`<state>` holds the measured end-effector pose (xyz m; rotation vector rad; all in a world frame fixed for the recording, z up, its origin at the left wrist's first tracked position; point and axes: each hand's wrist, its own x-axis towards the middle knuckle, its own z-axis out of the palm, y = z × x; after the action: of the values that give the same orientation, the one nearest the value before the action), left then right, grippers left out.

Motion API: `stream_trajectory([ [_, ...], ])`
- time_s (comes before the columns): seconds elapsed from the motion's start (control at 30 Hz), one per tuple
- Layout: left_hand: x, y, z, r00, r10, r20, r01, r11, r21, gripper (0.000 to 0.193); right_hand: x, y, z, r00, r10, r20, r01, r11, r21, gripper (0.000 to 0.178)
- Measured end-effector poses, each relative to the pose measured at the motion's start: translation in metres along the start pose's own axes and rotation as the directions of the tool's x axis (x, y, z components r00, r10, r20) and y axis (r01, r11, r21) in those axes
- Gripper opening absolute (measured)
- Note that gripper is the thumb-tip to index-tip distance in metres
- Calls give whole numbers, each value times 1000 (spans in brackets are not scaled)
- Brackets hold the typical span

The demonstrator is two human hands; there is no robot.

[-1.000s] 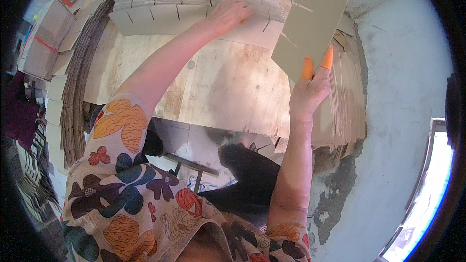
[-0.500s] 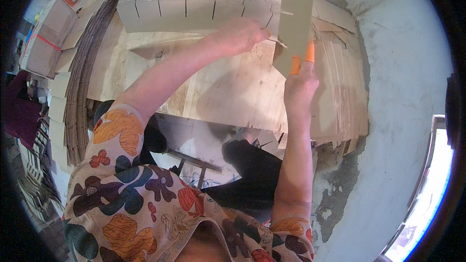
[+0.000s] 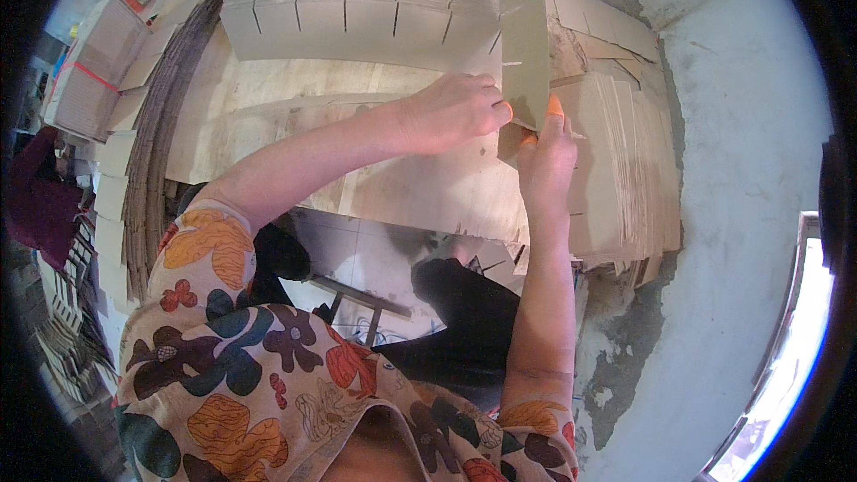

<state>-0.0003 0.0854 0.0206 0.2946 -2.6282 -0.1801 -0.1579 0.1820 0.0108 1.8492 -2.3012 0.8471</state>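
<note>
One slotted cardboard strip (image 3: 527, 31), pinched in the right hand (image 3: 546, 162), is above the tabletop (image 3: 384, 183), toward its right edge; left hand (image 3: 453, 112) fingers curled closed, hold unclear; best keep the strip square, unbent

Bare left forearm (image 3: 312, 156) slanting up and rightward from a bent elbow, left hand (image 3: 455, 113) curled into a pinch, bare right forearm (image 3: 543, 295) nearly upright, right hand (image 3: 548, 161) just beside the left — gripping, orange fingertip covers (image 3: 555, 106) on its digits.
</note>
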Motion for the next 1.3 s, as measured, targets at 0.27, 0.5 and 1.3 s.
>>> stream_trajectory([
  [0.27,34,-70,-17,876,-477,77,477,879,14,50,-9,1,5,995,-14,-96,20,998,59,58],
  [0.5,40,-134,32,927,-373,40,318,838,443,44,-7,-8,2,994,15,-105,0,990,138,72],
  [1.3,27,-118,21,989,-138,-58,149,892,427,14,-9,-15,-4,986,60,-154,-23,973,230,75],
])
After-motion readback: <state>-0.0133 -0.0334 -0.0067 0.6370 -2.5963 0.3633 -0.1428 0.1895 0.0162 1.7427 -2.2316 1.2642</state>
